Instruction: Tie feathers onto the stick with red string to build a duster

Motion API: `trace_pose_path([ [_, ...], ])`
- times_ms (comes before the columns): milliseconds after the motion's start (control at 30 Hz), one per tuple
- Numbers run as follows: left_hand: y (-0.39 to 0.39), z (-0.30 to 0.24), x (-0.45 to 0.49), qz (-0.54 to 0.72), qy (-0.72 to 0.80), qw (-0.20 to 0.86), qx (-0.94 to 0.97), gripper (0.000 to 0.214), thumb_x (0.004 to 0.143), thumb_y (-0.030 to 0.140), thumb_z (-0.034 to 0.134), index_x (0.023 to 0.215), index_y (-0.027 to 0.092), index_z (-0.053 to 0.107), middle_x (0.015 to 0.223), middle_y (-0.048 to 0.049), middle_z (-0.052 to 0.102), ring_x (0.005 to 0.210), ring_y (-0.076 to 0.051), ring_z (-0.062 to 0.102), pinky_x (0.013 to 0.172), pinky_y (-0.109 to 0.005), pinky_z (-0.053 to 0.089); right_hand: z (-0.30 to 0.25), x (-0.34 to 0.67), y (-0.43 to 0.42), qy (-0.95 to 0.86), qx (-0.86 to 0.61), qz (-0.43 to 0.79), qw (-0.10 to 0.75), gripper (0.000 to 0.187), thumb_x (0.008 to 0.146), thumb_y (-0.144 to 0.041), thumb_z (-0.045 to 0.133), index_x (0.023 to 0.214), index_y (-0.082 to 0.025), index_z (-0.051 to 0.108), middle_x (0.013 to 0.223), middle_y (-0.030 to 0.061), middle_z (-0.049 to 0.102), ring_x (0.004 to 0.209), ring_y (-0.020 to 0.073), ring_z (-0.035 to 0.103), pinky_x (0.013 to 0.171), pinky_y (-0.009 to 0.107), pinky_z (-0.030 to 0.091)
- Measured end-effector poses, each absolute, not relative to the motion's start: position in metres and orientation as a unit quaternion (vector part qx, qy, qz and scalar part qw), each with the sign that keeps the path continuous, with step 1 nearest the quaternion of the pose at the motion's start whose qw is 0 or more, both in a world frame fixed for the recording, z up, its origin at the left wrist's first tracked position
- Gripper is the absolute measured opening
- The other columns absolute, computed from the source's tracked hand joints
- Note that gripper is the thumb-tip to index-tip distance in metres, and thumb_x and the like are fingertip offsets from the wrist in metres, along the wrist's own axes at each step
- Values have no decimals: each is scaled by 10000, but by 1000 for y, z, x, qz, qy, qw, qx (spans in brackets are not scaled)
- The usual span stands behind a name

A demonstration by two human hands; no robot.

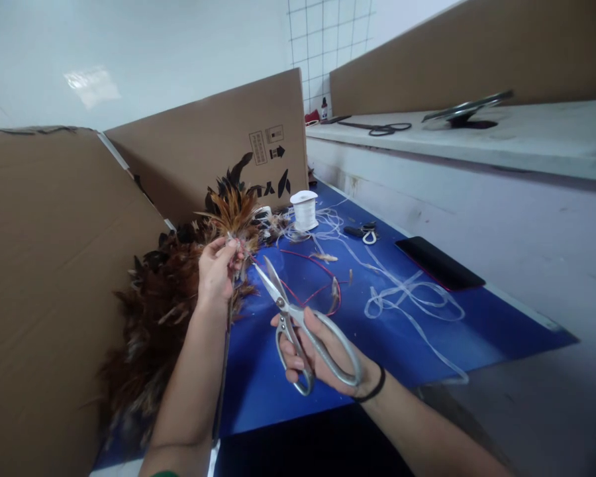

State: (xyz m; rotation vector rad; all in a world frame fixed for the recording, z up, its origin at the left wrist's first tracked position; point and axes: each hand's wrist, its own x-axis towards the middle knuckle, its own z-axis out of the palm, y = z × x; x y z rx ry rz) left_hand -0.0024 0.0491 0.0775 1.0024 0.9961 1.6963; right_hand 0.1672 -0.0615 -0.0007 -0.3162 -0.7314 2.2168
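My left hand (217,265) pinches the pale base of a bunch of brown feathers (236,211), whose tips fan upward. In my right hand (322,354) are large silver scissors (289,311), fingers through the handles. Their blades are parted and point up and left, close to my left fingertips. A thin red cord (322,260) loops over the blue tabletop just beyond the scissors; some of it passes behind the blades. Beside and below my left hand lies a big heap of brown and black feathers (163,298).
A spool of white ribbon (304,211) stands at the back, with loose translucent ribbon (407,298) trailing rightward. Small black-handled snips (361,230) and a dark phone (440,263) lie on the right. Cardboard (203,146) walls the left and back. Dark scissors (385,128) rest on a white ledge.
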Motion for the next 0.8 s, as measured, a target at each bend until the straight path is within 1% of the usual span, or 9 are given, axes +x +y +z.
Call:
trace_pose_path([
  [133,49,76,1,681,412,451,404,441,522,241,788,829,157,483,723,-44,665,500,-79,546,417,-166,314,4,159,-57,-277,-131,871,383,477,832,-611,446,995,-172,538,653,-11,501,503,88,431,542,286,415],
  [267,48,74,5,679,411,451,407,453,524,248,787,842,158,477,730,-57,672,502,-90,553,411,-169,316,14,152,-49,-269,-138,867,396,479,822,-617,457,972,-170,539,626,-17,501,487,87,422,512,269,404],
  [400,47,72,9,673,417,455,408,472,523,247,790,858,159,470,699,-39,657,500,-90,547,407,-168,317,22,145,-42,-264,-141,864,405,475,808,-622,474,956,-174,531,607,-23,501,472,88,428,480,250,388],
  [567,46,70,13,671,420,453,410,492,528,258,787,882,160,460,658,-20,640,498,-96,549,402,-170,322,24,140,-35,-250,-164,864,404,468,797,-624,491,948,-182,529,584,-31,491,451,82,423,414,206,326],
  [800,46,67,15,672,424,444,414,502,547,245,775,900,165,427,701,-47,665,523,-106,565,401,-174,334,23,136,-34,-256,-191,852,414,465,774,-623,529,943,-190,536,550,-54,469,408,61,388,353,170,291],
])
